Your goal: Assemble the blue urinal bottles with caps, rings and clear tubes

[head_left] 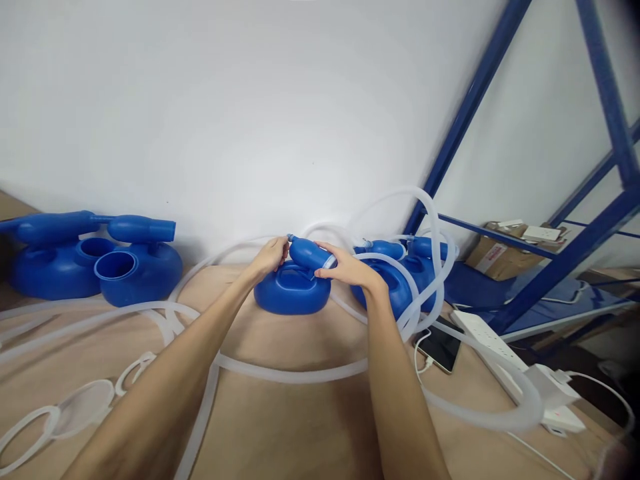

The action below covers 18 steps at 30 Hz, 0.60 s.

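A blue plastic bottle (291, 297) with a handle opening stands on the brown surface near the wall. Over it lies a smaller blue cylindrical part (310, 254), tilted down to the right, with a pale ring or lid at its right end. My left hand (273, 254) pinches the narrow left end of this part, where a small fitting shows. My right hand (345, 265) is wrapped round its right end, thumb and fingers on the pale ring. A translucent hose (295, 375) curves in front of the bottle and passes beneath my forearms.
Blue bottles (145, 267) stand at the left, others (385, 290) at the right among hose loops. White rings (30, 427) lie front left. A phone (440, 343), a power strip (490, 343), a blue metal frame (475, 100) and a cardboard box (495, 257) are at the right.
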Each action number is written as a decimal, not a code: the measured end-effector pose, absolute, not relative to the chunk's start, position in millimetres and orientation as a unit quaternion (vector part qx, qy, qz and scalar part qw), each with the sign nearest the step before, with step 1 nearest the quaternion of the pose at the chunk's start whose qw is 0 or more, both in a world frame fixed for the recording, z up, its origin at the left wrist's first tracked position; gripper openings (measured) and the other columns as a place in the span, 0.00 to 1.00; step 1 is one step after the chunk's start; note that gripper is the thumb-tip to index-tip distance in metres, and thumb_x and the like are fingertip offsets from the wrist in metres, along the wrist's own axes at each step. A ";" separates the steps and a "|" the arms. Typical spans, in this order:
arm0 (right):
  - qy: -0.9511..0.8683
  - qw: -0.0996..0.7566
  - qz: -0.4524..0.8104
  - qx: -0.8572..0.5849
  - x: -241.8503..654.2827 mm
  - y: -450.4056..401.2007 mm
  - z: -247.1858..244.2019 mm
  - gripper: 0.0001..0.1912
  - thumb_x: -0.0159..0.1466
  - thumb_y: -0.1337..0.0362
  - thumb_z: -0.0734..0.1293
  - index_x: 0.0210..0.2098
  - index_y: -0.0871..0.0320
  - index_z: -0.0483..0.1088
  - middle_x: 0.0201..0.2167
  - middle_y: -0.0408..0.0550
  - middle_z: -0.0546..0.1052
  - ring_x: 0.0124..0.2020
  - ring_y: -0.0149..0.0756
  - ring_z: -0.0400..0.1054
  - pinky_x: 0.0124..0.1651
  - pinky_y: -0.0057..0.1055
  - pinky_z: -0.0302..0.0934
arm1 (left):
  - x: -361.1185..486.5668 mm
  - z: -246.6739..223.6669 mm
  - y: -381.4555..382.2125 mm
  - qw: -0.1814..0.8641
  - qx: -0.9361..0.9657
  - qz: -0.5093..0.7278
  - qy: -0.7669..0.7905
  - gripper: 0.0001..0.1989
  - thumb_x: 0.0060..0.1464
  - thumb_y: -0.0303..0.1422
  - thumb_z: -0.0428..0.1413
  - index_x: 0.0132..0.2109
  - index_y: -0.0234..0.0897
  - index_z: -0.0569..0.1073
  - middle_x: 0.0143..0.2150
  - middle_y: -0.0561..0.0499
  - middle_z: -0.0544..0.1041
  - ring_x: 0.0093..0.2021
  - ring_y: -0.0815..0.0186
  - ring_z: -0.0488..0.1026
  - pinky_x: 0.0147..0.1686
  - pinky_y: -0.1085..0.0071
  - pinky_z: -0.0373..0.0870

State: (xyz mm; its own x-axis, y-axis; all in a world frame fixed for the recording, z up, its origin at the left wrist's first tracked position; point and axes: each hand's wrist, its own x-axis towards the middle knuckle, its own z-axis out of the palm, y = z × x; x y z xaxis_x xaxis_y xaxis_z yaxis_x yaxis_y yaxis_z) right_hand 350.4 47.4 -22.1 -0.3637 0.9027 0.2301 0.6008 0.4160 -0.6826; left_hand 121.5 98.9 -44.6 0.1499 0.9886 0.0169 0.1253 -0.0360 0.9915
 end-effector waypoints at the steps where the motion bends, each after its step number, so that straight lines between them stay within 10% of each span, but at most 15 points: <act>1: -0.785 0.303 0.254 -0.476 350.7 48.0 -22.8 0.46 0.56 0.57 0.77 0.71 0.55 0.64 0.70 0.56 0.68 0.69 0.55 0.64 0.73 0.50 0.57 | 122.6 -45.2 99.2 0.507 0.564 0.443 0.478 0.19 0.67 0.40 0.59 0.60 0.35 0.73 0.57 0.42 0.76 0.52 0.56 0.77 0.50 0.54 0.78; 18: -0.789 0.323 0.234 -0.468 346.6 50.1 -28.6 0.47 0.56 0.60 0.76 0.72 0.57 0.62 0.73 0.54 0.64 0.74 0.51 0.58 0.76 0.44 0.50 | 130.9 -46.5 117.1 0.578 0.422 0.551 0.430 0.20 0.67 0.39 0.60 0.61 0.35 0.73 0.59 0.41 0.75 0.53 0.56 0.77 0.51 0.53 0.78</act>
